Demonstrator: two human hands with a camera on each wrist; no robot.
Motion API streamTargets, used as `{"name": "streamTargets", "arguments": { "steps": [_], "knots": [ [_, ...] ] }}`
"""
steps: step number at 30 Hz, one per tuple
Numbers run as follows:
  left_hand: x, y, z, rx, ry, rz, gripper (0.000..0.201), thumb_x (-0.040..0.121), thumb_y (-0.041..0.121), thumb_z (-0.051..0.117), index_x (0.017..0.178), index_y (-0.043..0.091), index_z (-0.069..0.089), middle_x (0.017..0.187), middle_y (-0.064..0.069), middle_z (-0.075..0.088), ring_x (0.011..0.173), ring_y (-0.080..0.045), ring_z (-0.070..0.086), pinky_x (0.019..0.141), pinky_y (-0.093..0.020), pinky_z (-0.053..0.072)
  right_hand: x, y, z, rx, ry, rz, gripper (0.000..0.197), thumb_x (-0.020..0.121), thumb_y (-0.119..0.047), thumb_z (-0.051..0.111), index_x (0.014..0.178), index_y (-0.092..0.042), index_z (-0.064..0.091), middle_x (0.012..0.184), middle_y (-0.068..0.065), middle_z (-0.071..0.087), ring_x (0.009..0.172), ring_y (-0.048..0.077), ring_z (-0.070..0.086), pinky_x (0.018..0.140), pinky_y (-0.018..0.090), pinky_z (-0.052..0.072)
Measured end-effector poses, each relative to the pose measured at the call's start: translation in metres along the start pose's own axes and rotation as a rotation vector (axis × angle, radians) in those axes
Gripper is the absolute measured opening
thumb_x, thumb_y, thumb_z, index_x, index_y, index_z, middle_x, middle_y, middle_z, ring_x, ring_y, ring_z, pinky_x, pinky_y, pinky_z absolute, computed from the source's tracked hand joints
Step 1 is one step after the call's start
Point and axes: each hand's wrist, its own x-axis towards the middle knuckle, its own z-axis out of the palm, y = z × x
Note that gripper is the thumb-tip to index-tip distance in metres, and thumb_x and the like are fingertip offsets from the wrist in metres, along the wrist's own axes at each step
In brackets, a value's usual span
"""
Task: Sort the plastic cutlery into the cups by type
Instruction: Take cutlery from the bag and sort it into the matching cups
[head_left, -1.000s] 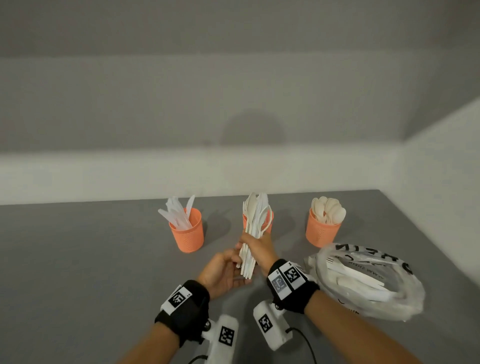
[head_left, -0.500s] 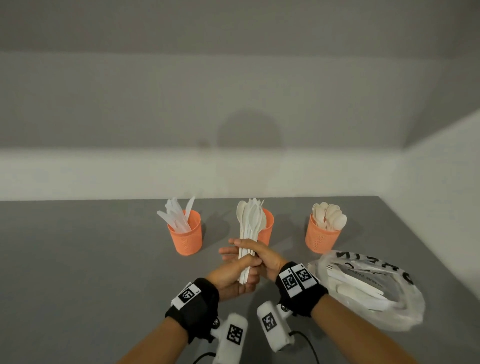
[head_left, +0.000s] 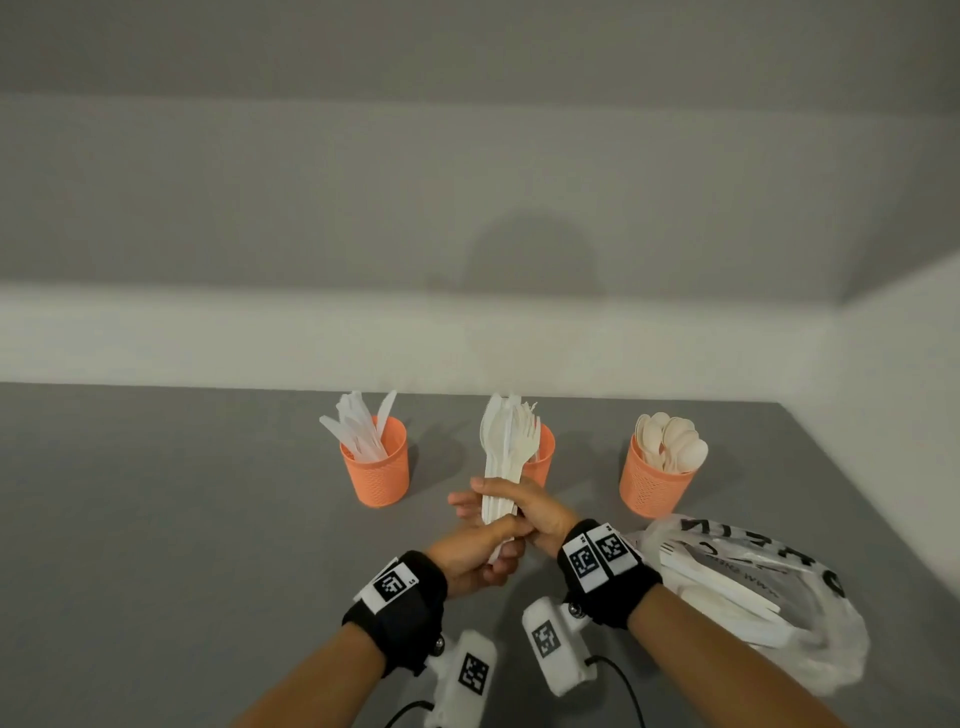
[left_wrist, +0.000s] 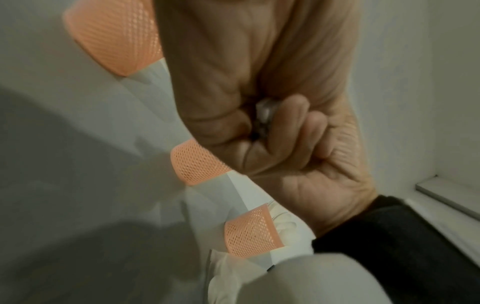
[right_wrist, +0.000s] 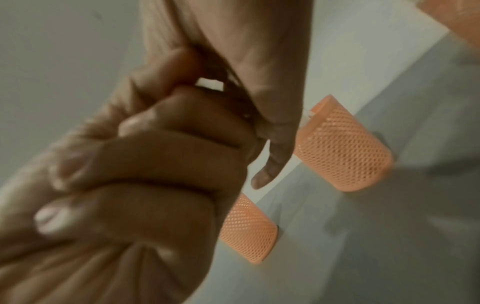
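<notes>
On the grey table (head_left: 156, 519), three orange mesh cups stand in a row across the far side. At 11 o'clock from the hands, the left cup (head_left: 375, 470) holds white knives with blades up. At 12 o'clock, the middle cup (head_left: 540, 457) is partly hidden behind the bundle of white cutlery (head_left: 506, 447); its contents cannot be determined. At 1 o'clock, the right cup (head_left: 652, 486) holds cream spoons with bowls up. The bundle is held upright above the table, just in front of the middle cup, with fork tines, a spoon bowl and a serrated knife edge visible at its upper end. The right hand (head_left: 530, 506) grips the bundle around the handles, fingers wrapped across the front and thumb on top. The left hand (head_left: 475, 556) is positioned directly below the right hand, fingers curled around the lower ends of the handles, thumb lying across them; the left wrist view shows a white handle end (left_wrist: 265, 111) enclosed by the curled fingers. Both hands are in contact with each other. At 3 o'clock from the hands, a translucent plastic bag (head_left: 810, 649) with black lettering lies on the table and contains more white cutlery pieces (head_left: 722, 587). Black wrist straps carry printed marker tags on both wrists.
</notes>
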Motion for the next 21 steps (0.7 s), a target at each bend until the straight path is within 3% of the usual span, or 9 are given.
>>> {"name": "streamTargets", "arguments": {
  "steps": [3, 5, 7, 9, 12, 15, 17, 21],
  "knots": [
    [0.000, 0.001, -0.003, 0.058, -0.015, -0.022, 0.014, 0.093, 0.020, 0.049, 0.080, 0.017, 0.050, 0.050, 0.006, 0.047, 0.043, -0.005, 0.042, 0.044, -0.014, 0.032, 0.002, 0.001, -0.001, -0.033, -0.014, 0.041, 0.020, 0.091, -0.023, 0.055, 0.092, -0.006, 0.064, 0.080, 0.000, 0.074, 0.085, 0.014, 0.070, 0.078, 0.023, 0.053],
    [0.000, 0.002, -0.009, 0.186, -0.054, -0.033, 0.009, 0.091, 0.027, 0.055, 0.088, 0.018, 0.055, 0.065, 0.003, 0.056, 0.054, -0.007, 0.052, 0.053, -0.016, 0.042, 0.004, 0.003, -0.002, -0.042, 0.061, 0.024, 0.016, 0.089, -0.022, 0.057, 0.082, -0.008, 0.062, 0.066, 0.000, 0.070, 0.080, 0.018, 0.069, 0.076, 0.027, 0.054],
    [-0.002, 0.006, -0.020, 0.315, -0.092, -0.068, 0.016, 0.090, 0.037, 0.056, 0.092, 0.021, 0.058, 0.079, 0.004, 0.061, 0.066, -0.007, 0.058, 0.062, -0.017, 0.047, 0.006, 0.006, -0.006, 0.050, 0.132, 0.008, 0.007, 0.088, -0.014, 0.058, 0.083, -0.010, 0.058, 0.055, 0.001, 0.058, 0.067, 0.018, 0.067, 0.065, 0.028, 0.055],
    [-0.006, 0.013, -0.032, 0.358, -0.058, -0.098, 0.024, 0.090, 0.042, 0.053, 0.091, 0.020, 0.062, 0.085, 0.004, 0.063, 0.071, -0.007, 0.060, 0.063, -0.017, 0.049, 0.010, 0.006, -0.013, 0.133, 0.155, 0.001, 0.004, 0.089, -0.009, 0.055, 0.088, -0.012, 0.056, 0.048, -0.001, 0.049, 0.048, 0.014, 0.059, 0.051, 0.023, 0.050],
    [-0.007, 0.027, -0.051, 0.334, 0.133, -0.044, 0.024, 0.091, 0.038, 0.052, 0.089, 0.017, 0.063, 0.082, 0.004, 0.063, 0.066, -0.008, 0.060, 0.056, -0.016, 0.047, 0.011, 0.007, -0.019, 0.142, 0.117, 0.040, 0.014, 0.090, -0.007, 0.046, 0.094, -0.015, 0.057, 0.043, -0.005, 0.042, 0.035, 0.008, 0.040, 0.039, 0.018, 0.038],
    [0.000, 0.038, -0.063, 0.212, 0.418, 0.167, 0.012, 0.095, 0.021, 0.050, 0.086, 0.014, 0.057, 0.074, 0.000, 0.058, 0.058, -0.010, 0.053, 0.053, -0.018, 0.041, 0.009, 0.007, -0.016, 0.129, 0.042, 0.088, 0.019, 0.085, -0.010, 0.046, 0.100, -0.016, 0.056, 0.044, -0.005, 0.042, 0.033, 0.007, 0.036, 0.037, 0.015, 0.032],
    [0.004, 0.047, -0.063, 0.098, 0.506, 0.266, 0.010, 0.096, 0.014, 0.048, 0.089, 0.012, 0.055, 0.072, -0.002, 0.056, 0.055, -0.012, 0.052, 0.050, -0.018, 0.043, 0.009, 0.008, -0.012, 0.128, 0.006, 0.106, 0.024, 0.085, -0.010, 0.044, 0.105, -0.015, 0.056, 0.045, -0.005, 0.043, 0.034, 0.006, 0.036, 0.037, 0.015, 0.032],
    [0.012, 0.058, -0.057, 0.093, 0.601, 0.349, 0.008, 0.092, 0.014, 0.055, 0.094, 0.006, 0.054, 0.069, -0.003, 0.053, 0.045, -0.009, 0.051, 0.038, -0.014, 0.041, 0.009, 0.010, -0.004, 0.138, -0.084, 0.124, 0.041, 0.068, -0.017, 0.048, 0.108, -0.013, 0.056, 0.048, -0.005, 0.046, 0.035, 0.006, 0.037, 0.037, 0.015, 0.032]
  ]
}}
